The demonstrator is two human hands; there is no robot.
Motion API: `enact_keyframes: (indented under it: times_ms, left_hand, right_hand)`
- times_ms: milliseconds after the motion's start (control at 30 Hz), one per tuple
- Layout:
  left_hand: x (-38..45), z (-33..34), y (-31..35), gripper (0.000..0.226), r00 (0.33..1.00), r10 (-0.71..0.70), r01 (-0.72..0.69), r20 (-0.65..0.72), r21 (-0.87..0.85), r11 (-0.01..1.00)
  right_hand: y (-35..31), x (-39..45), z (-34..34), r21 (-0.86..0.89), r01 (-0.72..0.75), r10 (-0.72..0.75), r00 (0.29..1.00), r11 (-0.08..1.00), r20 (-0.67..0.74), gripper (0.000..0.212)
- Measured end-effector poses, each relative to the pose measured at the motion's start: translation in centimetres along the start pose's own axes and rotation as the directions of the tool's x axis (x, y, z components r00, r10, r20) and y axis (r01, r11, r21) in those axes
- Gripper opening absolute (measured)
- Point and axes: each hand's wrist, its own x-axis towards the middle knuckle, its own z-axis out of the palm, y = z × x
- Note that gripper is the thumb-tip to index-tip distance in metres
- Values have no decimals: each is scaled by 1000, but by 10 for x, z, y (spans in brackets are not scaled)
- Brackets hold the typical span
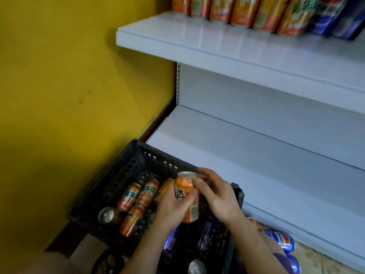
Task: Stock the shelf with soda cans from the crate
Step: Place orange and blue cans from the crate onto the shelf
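The left hand (173,204) holds an orange cylindrical aluminium soda can (185,196) upright above the black perforated plastic crate (118,175), its grip wrapped round the can's body; the right hand (215,196) touches the can's silver rim with curled fingertips; more glossy orange cans (138,198) lie inside; the smooth white metal shelf (256,155) stands just beside the crate.
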Motion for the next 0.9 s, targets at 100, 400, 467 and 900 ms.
enact_keyframes:
  times_ms: [100, 400, 467, 900]
  left_hand:
    - [8, -7, 53, 81, 991, 71, -84, -112, -115, 990]
    - [36, -38, 215, 86, 874, 450, -460, -184, -15, 888]
    - [46, -47, 253, 79, 835, 512, -517, -201, 31, 856]
    - [168, -101, 355, 35, 908, 413, -326, -66, 504, 799]
  right_hand:
    - [-44, -1, -14, 9, 129, -130, 990, 992, 62, 39]
    - [-188, 42, -50, -176, 321, -333, 942, 931, -39, 58]
    - [-217, 59, -60, -257, 319, -353, 931, 912, -96, 67]
    - [-284, 198, -53, -393, 257, -413, 824, 883, -388, 78]
